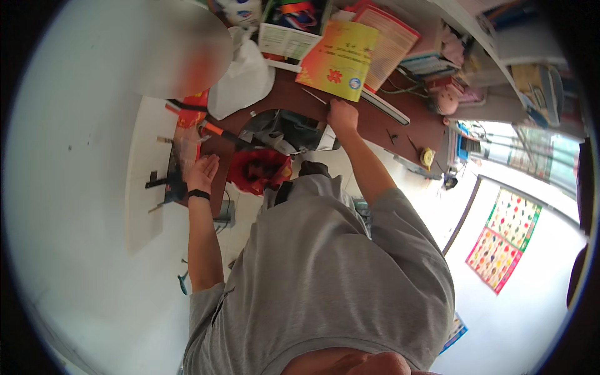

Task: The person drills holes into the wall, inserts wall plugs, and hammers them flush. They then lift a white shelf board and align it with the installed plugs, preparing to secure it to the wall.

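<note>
My left hand (203,172), with a black band on its wrist, is at the left side of the brown desk (281,94). Its palm is turned up and the fingers are stretched out, holding nothing. Close by lies an orange-and-black handled tool (220,132), beyond the fingertips. My right hand (342,117) is closed at the desk's near edge, below a yellow-orange booklet (340,59). A thin pale stick (314,95) reaches to its fingers; whether they grip it I cannot tell. Between the hands sits a crumpled black plastic bag (281,131).
A red bag (259,170) stands open below the desk edge. White plastic bag (240,81), papers and stacked books (428,59) crowd the back. At right lie a yellow tape measure (427,157) and a long pale bar (386,108). Tools (157,180) hang at left.
</note>
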`<action>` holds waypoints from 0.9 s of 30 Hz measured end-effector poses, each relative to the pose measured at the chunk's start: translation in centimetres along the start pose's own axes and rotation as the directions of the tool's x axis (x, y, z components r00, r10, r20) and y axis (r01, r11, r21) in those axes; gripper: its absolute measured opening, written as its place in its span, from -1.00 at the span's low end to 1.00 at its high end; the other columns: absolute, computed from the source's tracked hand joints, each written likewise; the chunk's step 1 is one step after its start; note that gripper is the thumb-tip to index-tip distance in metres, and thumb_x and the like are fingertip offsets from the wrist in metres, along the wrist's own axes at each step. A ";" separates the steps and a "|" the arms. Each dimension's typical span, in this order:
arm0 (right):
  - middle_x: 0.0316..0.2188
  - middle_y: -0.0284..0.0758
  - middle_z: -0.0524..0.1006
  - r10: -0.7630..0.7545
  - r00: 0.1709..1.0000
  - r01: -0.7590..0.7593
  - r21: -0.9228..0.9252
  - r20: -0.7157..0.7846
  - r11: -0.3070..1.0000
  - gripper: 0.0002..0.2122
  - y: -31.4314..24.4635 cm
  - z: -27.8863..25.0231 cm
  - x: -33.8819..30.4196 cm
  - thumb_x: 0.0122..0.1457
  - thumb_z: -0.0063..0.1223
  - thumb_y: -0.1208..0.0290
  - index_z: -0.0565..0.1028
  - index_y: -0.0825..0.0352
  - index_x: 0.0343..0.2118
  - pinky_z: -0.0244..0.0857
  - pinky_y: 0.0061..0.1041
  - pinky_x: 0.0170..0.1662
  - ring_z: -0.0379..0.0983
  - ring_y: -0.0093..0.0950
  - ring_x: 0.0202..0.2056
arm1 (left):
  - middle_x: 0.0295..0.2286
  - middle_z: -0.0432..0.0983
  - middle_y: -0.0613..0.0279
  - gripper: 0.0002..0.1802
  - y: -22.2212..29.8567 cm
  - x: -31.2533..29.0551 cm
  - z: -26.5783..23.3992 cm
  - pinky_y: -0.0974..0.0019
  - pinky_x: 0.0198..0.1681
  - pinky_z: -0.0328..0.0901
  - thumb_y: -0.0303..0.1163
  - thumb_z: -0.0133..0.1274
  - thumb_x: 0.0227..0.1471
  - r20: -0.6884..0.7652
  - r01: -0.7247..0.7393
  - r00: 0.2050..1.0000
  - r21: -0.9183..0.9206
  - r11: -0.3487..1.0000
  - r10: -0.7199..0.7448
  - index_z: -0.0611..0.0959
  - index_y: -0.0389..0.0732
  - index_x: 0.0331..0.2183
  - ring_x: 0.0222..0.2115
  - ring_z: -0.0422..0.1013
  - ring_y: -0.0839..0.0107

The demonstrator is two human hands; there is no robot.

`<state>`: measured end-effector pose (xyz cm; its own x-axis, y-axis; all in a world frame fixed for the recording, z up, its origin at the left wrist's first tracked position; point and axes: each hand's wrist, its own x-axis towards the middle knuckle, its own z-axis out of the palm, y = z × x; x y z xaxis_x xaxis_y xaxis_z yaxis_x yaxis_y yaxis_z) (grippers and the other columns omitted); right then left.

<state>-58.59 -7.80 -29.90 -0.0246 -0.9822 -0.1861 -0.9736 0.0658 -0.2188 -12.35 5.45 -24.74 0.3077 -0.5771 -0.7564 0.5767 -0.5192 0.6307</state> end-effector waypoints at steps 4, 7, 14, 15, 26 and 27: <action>-0.31 -0.13 0.61 -0.005 0.999 0.002 -0.052 -0.049 0.999 -0.89 1.2 1.0 0.5 0.13 0.06 0.44 0.55 0.32 -0.31 0.53 -0.20 -0.21 0.62 -0.14 -0.24 | -0.11 0.59 -0.10 -0.63 -0.2 3.4 2.2 0.17 0.07 0.50 -0.50 0.07 0.18 -0.041 0.017 0.999 0.097 0.995 -0.013 0.53 -0.42 0.02 -0.04 0.55 0.04; -0.30 -0.15 0.56 -0.052 0.984 0.046 -0.041 -0.170 0.998 -0.91 2.5 2.4 0.8 0.15 0.06 0.45 0.52 0.34 -0.34 0.54 -0.23 -0.23 0.60 -0.16 -0.24 | -0.13 0.59 -0.12 -0.62 0.7 5.3 3.1 0.18 0.04 0.51 -0.52 0.08 0.16 -0.133 -0.056 0.986 0.291 0.955 0.098 0.57 -0.43 0.01 -0.07 0.56 0.04; -0.14 -0.12 0.48 -0.113 0.961 0.130 0.048 -0.253 0.990 -0.77 5.2 3.0 1.3 0.15 0.11 0.34 0.56 0.40 -0.23 0.50 -0.27 -0.11 0.50 -0.23 -0.10 | -0.07 0.63 -0.12 -0.39 3.0 8.0 5.3 0.12 0.02 0.46 -0.27 0.33 -0.05 -0.131 0.041 0.842 0.983 0.180 0.523 0.66 -0.40 0.02 -0.07 0.57 0.11; -0.13 -0.12 0.47 -0.151 0.953 0.165 0.033 -0.264 0.986 -0.76 5.1 2.2 1.9 0.15 0.11 0.34 0.56 0.41 -0.22 0.48 -0.26 -0.07 0.49 -0.23 -0.08 | -0.05 0.63 -0.12 -0.33 2.9 9.5 3.8 0.10 0.03 0.45 -0.22 0.37 -0.10 -0.122 0.056 0.835 0.989 0.137 0.536 0.66 -0.38 0.02 -0.06 0.57 0.11; -0.19 -0.22 0.48 -0.190 0.808 0.213 -0.023 -0.557 0.977 -0.74 6.7 0.0 -0.5 0.13 0.09 0.40 0.56 0.43 -0.17 0.36 -0.28 0.05 0.45 -0.26 -0.09 | -0.09 0.69 0.10 -0.40 3.5 15.4 1.6 0.07 0.03 0.44 -0.13 0.40 -0.15 0.070 0.045 0.820 0.981 -0.187 0.567 0.74 -0.14 -0.03 -0.08 0.59 0.08; -0.19 -0.22 0.48 -0.180 0.806 0.207 -0.016 -0.564 0.978 -0.74 7.0 -0.2 -0.8 0.12 0.09 0.40 0.56 0.43 -0.17 0.36 -0.28 0.04 0.45 -0.26 -0.10 | -0.10 0.69 0.10 -0.42 3.8 16.5 0.3 0.07 0.02 0.44 -0.13 0.40 -0.14 0.048 0.048 0.839 0.986 -0.162 0.541 0.74 -0.14 -0.04 -0.09 0.59 0.07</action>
<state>-65.42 -6.56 -31.13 0.0273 -0.9025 0.4298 -0.9611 -0.1420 -0.2371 -5.34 -6.23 -34.80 0.5339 -0.7960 -0.2852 -0.8247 -0.5647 0.0322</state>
